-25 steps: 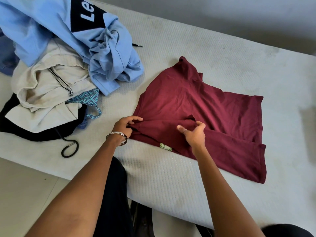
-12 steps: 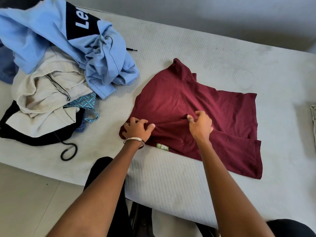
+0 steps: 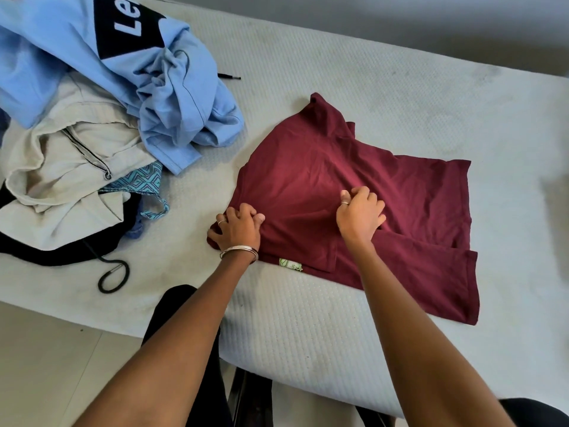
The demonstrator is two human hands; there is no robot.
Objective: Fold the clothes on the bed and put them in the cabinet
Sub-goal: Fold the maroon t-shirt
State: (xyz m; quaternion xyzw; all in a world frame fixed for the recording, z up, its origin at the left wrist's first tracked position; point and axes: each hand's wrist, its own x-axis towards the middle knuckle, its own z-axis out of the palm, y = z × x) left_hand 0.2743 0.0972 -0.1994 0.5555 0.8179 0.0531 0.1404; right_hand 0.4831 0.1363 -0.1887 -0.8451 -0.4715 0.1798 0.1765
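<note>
on the bed [image 3: 354,66], mid-fold of maroon shirt [image 3: 385,192].
left hand [image 3: 238,229] pinching collar edge, right hand [image 3: 360,212] bunching cloth; long axis running rightward from both grips, unfolded hem nearer right.

A pale tiled floor [image 3: 46,365] runs beside the mattress, with a grey wall [image 3: 431,23] behind

A shirt [image 3: 354,186] lies spread on the bed [image 3: 338,87] at frame centre-right. A heap of clothes [image 3: 92,134] sits on the bed at upper left, apart from the shirt. Both hands rest on the shirt's near-left part, left hand [image 3: 237,229] at its edge, right hand [image 3: 360,215] further right.
</note>
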